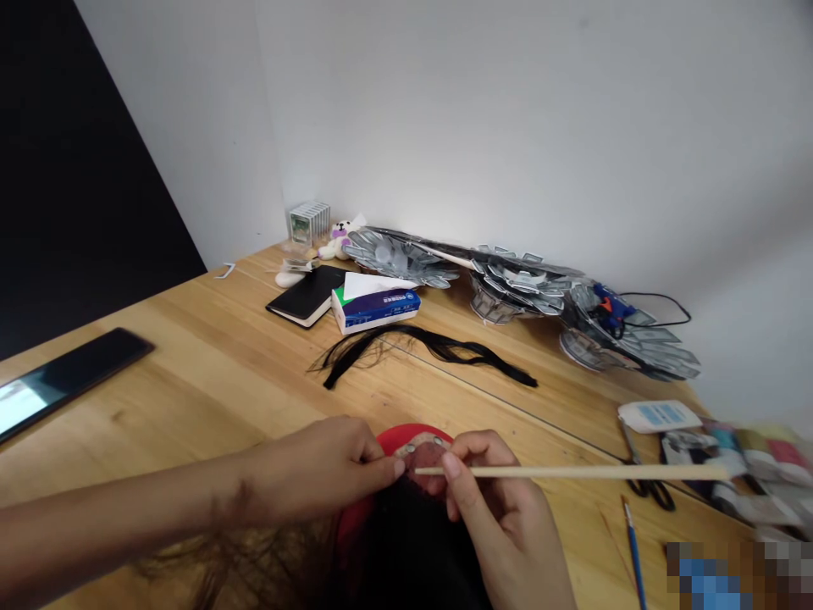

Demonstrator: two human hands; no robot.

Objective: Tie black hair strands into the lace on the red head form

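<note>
Left grip pinching one red cap, right grip holding one wooden stick

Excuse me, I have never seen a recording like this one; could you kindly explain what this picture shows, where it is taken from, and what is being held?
This one picture comes from a camera worn on a person's head, looking forward and down, so there is no machine here, only that person's own bare hands. The right hand holds a thin wooden stick, and the left hand pinches the edge of a red round piece, with black hair hanging below it. On the wooden table lie a loose bunch of black hair, a tissue box, a black notebook, scissors and a paintbrush.
</note>
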